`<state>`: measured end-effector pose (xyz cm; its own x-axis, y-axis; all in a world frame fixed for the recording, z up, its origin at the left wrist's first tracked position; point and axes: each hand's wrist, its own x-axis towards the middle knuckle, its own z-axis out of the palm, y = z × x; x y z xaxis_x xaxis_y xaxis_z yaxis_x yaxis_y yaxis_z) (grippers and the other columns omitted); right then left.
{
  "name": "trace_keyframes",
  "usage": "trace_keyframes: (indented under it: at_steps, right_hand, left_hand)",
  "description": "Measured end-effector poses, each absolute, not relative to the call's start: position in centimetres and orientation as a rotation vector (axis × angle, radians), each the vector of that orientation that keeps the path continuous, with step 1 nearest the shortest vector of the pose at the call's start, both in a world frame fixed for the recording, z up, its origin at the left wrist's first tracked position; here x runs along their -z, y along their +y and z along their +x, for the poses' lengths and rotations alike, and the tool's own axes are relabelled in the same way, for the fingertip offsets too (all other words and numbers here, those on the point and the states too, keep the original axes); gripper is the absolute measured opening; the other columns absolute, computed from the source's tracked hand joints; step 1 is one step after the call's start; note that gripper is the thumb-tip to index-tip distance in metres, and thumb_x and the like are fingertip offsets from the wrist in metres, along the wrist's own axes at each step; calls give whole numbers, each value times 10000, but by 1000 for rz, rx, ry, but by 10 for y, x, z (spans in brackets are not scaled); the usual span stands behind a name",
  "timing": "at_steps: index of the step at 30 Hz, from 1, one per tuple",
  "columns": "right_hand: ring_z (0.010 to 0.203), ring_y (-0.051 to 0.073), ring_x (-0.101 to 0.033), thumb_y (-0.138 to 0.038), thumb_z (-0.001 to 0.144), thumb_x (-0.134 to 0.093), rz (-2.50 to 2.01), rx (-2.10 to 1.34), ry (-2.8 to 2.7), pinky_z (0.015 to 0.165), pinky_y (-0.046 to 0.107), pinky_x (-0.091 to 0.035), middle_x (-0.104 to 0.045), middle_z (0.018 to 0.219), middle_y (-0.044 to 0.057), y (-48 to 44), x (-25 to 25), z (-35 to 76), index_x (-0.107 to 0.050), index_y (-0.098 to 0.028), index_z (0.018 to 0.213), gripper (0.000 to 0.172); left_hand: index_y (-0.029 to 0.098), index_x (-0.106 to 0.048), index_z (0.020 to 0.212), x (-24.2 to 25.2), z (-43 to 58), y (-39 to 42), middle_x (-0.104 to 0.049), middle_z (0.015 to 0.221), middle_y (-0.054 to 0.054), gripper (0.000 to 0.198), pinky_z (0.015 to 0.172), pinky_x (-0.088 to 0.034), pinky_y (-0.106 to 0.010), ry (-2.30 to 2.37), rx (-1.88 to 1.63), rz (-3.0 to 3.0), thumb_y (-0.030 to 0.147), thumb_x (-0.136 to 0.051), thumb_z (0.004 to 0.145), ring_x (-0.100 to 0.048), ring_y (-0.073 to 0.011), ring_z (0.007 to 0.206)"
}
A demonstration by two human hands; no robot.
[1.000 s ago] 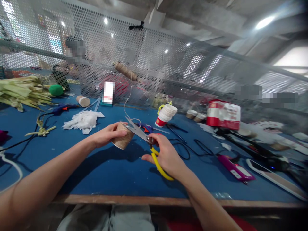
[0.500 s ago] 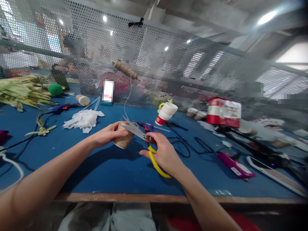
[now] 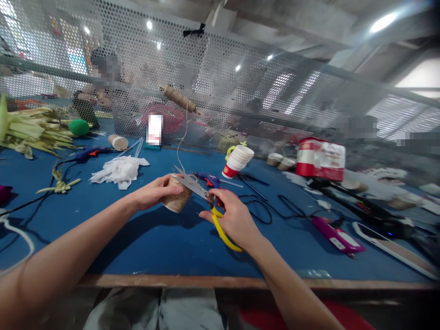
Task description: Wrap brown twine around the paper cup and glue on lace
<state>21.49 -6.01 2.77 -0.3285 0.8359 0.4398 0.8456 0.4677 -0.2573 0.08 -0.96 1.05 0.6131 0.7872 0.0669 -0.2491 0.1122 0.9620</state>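
Observation:
My left hand (image 3: pixel 156 191) is closed around a twine-wrapped paper cup (image 3: pixel 174 197), tilted above the blue table. In my right hand (image 3: pixel 233 217) is a pair of yellow-handled scissors (image 3: pixel 225 236). Their blades (image 3: pixel 194 184) are parted and lie across the cup's upper edge, close to my left fingers. A thin strand of twine (image 3: pixel 184 137) runs from a spool (image 3: pixel 178 98) on the mesh panel down to the blades and cup. Whether the strand lies between the blades, I cannot tell. A blue glue gun (image 3: pixel 208 179) lies just behind the scissors.
White lace (image 3: pixel 120 170), a wrapped cup (image 3: pixel 118 143) and another glue gun (image 3: pixel 91 155) lie left. Stacked paper cups (image 3: pixel 238 161) stand behind my right hand. Black cables, a purple power bank-like box (image 3: pixel 337 236) and a phone (image 3: pixel 392 250) lie right. A perforated panel (image 3: pixel 213 82) borders the back.
Both hands, the cup and the scissors stay almost in place. At the far left, a pale husk strip in the pile now stands up.

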Motion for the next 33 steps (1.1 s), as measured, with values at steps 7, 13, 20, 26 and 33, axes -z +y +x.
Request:
trace_keyframes:
  at_steps: [7,13,20,26,33]
  right_hand:
    - [791,211,-503,-479,630,-633,-1404,89,-2226,730,355,-414,-543,848,72,-59,-26,216,-500,-187,953,455]
    - [801,224,-491,-479,644,-621,-1388,148,-2256,733,364,-406,-521,837,77,-59,-26,217,-494,-181,970,460]
    - [768,217,-494,-499,660,-592,-1420,177,-2236,705,344,-415,-522,812,77,-58,-25,218,-512,-175,971,456]
    - [763,207,-512,-502,673,-575,-1405,132,-2217,713,334,-419,-550,823,74,-59,-25,217,-514,-185,959,431]
    - [720,193,-514,-490,674,-583,-1398,99,-2192,690,319,-420,-557,796,66,-60,-25,217,-530,-187,938,405]
  left_hand:
    - [137,-486,1069,-11,2,-10,-563,1009,-85,406,791,-379,-277,491,-811,1218,245,-607,697,-533,-152,869]
    - [133,-504,1019,-12,2,-10,-571,884,-61,350,699,-387,-246,482,-816,1259,253,-598,704,-532,-131,767]
    - [141,-510,1002,-11,1,-9,-577,900,-57,331,717,-382,-246,505,-829,1287,254,-600,705,-530,-135,792]
    - [136,-477,1083,-10,2,-9,-553,1018,-94,412,752,-396,-253,494,-812,1268,253,-601,708,-529,-151,862]
    - [131,-457,1114,-8,2,-9,-545,1061,-111,467,790,-396,-289,518,-796,1259,278,-605,696,-529,-174,910]
